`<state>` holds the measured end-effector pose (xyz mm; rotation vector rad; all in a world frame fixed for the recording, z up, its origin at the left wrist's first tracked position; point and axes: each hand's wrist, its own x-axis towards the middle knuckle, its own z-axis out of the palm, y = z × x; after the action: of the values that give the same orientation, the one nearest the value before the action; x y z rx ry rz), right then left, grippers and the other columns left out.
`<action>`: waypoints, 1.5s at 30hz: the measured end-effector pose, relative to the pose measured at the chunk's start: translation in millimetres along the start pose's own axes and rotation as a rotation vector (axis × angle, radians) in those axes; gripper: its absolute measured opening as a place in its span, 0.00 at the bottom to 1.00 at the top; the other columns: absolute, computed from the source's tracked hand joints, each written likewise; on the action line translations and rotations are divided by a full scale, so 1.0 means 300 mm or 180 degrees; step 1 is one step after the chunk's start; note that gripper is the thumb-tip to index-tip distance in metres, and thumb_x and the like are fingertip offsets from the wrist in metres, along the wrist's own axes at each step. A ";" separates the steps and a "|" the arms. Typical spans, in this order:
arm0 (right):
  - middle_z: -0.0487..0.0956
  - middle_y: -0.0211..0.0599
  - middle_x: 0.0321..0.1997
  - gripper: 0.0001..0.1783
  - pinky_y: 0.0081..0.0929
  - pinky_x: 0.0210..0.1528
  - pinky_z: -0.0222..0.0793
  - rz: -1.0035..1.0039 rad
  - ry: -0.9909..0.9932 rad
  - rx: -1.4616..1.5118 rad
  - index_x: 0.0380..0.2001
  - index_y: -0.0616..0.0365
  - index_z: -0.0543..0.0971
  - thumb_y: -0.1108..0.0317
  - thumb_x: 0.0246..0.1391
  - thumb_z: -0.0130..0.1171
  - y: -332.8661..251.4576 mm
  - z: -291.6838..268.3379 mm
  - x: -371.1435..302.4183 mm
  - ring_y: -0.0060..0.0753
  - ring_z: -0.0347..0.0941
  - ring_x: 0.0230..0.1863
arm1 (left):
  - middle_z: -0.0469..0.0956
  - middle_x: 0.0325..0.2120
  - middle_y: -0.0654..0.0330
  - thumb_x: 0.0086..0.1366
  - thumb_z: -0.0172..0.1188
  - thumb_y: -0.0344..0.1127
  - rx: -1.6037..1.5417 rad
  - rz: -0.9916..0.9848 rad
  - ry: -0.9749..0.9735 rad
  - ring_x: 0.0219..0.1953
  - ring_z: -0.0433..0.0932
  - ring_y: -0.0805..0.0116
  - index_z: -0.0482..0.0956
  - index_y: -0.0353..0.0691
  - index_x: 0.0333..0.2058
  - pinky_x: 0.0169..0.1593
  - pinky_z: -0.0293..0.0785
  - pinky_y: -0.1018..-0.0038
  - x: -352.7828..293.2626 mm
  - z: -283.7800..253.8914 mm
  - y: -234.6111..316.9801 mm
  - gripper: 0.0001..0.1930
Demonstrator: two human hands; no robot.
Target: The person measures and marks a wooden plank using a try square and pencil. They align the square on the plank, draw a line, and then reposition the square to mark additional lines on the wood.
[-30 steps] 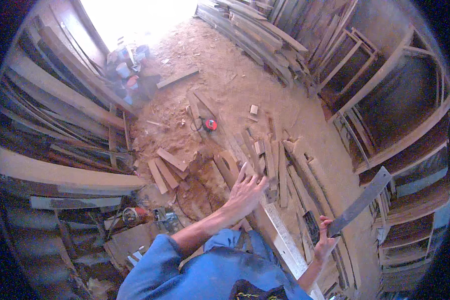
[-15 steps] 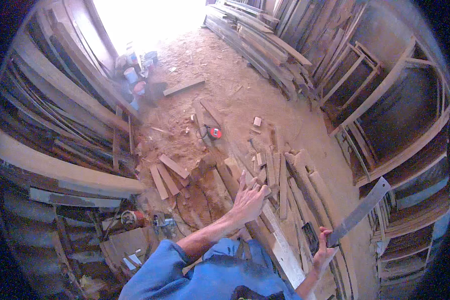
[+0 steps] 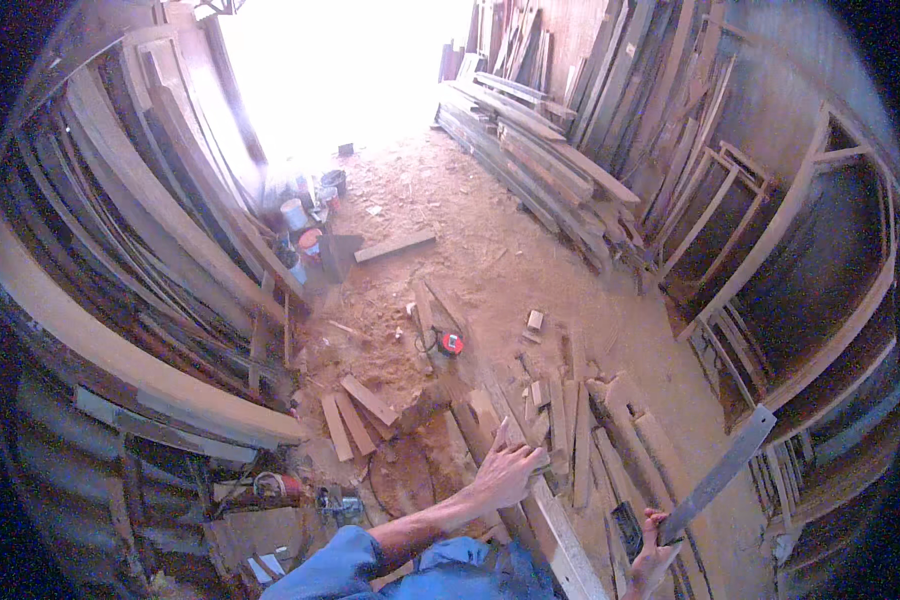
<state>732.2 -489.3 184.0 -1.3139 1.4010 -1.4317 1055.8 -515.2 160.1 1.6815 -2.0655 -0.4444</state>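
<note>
My left hand [image 3: 508,477] lies across a long, narrow wooden board [image 3: 568,550]. Its index finger points forward, while the other fingers curl over the board's edge; their undersides are hidden. In my right hand [image 3: 654,560], off to the right, is a handsaw whose flat grey blade [image 3: 722,473] slants up and away from the board. The saw's handle is mostly covered by my fingers. Beside the board lie several wood strips [image 3: 560,440] and thicker timbers [image 3: 660,450].
A red tape measure [image 3: 451,344] rests on the sawdust-covered floor ahead. Short wood pieces [image 3: 350,425] lie left of it. Stacked planks [image 3: 530,150] and wooden frames [image 3: 730,220] line the right side; long boards [image 3: 160,190] lean at left. Buckets [image 3: 293,213] stand near the bright doorway.
The view has tipped upward, so the floor and my hands sit lower in the picture. Left hand on the board and right hand with the saw keep nearly the same pose.
</note>
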 end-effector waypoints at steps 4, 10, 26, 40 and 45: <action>0.79 0.43 0.47 0.08 0.37 0.62 0.67 0.0018 -0.0038 0.0130 0.40 0.60 0.76 0.74 0.60 0.64 0.037 -0.016 -0.014 0.36 0.74 0.53 | 0.79 0.40 0.58 0.61 0.64 0.37 -0.0120 0.0250 0.0494 0.54 0.78 0.57 0.74 0.43 0.56 0.76 0.33 0.40 -0.003 -0.054 0.010 0.24; 0.79 0.43 0.46 0.08 0.37 0.62 0.67 -0.0005 -0.0086 0.0210 0.40 0.60 0.76 0.73 0.59 0.65 0.057 -0.022 -0.013 0.36 0.74 0.52 | 0.79 0.47 0.55 0.61 0.65 0.41 0.0353 0.0188 0.0016 0.59 0.74 0.53 0.74 0.46 0.59 0.75 0.37 0.41 -0.024 0.000 0.016 0.26; 0.74 0.21 0.23 0.13 0.17 0.17 0.54 0.0049 -0.0392 0.0203 0.44 0.57 0.79 0.58 0.67 0.62 0.074 0.133 -0.027 0.11 0.60 0.16 | 0.77 0.52 0.52 0.53 0.69 0.25 -0.3009 0.0145 0.1330 0.56 0.75 0.52 0.74 0.38 0.54 0.62 0.66 0.58 0.028 0.056 0.213 0.27; 0.70 0.21 0.21 0.10 0.18 0.18 0.54 0.1040 -0.1144 0.0652 0.37 0.52 0.74 0.67 0.60 0.68 -0.150 0.220 -0.062 0.14 0.62 0.17 | 0.72 0.57 0.48 0.52 0.66 0.17 -0.4121 0.1020 0.1787 0.60 0.72 0.51 0.72 0.43 0.59 0.62 0.71 0.59 -0.026 0.163 0.183 0.34; 0.70 0.20 0.23 0.14 0.18 0.19 0.55 0.0770 -0.1154 0.0378 0.35 0.49 0.72 0.74 0.56 0.70 -0.153 0.175 -0.024 0.13 0.61 0.19 | 0.58 0.67 0.46 0.60 0.69 0.36 -0.3155 0.0760 -0.0196 0.71 0.56 0.52 0.57 0.42 0.71 0.72 0.55 0.58 -0.141 -0.018 0.041 0.43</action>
<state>791.4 -488.2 221.6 -1.2099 1.1688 -1.0391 1055.2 -471.1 165.3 0.8222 -1.5910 -1.1907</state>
